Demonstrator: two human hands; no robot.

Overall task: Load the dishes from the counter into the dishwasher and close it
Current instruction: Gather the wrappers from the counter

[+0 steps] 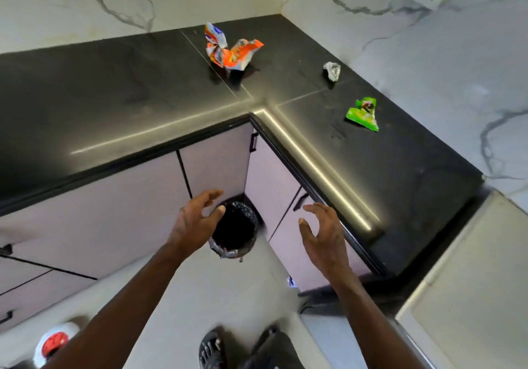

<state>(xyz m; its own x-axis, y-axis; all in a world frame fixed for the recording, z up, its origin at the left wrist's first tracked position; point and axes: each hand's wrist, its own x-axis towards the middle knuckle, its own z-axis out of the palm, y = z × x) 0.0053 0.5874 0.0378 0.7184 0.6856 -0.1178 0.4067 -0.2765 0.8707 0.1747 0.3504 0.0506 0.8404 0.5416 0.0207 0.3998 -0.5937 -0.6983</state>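
Below the counter edge [314,165], left hand [192,225], right hand [325,240] hover apart.

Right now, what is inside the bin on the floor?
Only a black liner shows inside the bin; its depth is too dark to tell any contents. The left hand covers part of its left rim.

Black counter [120,88]; white grey-veined marble wall [428,54]; orange-and-white wrapper [228,51], green wrapper [363,114], silver wrapper [332,70] noted

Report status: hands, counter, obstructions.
Left hand, right hand open, empty, flanking bin. No dishes visible; wrappers on counter. Nothing blocking.
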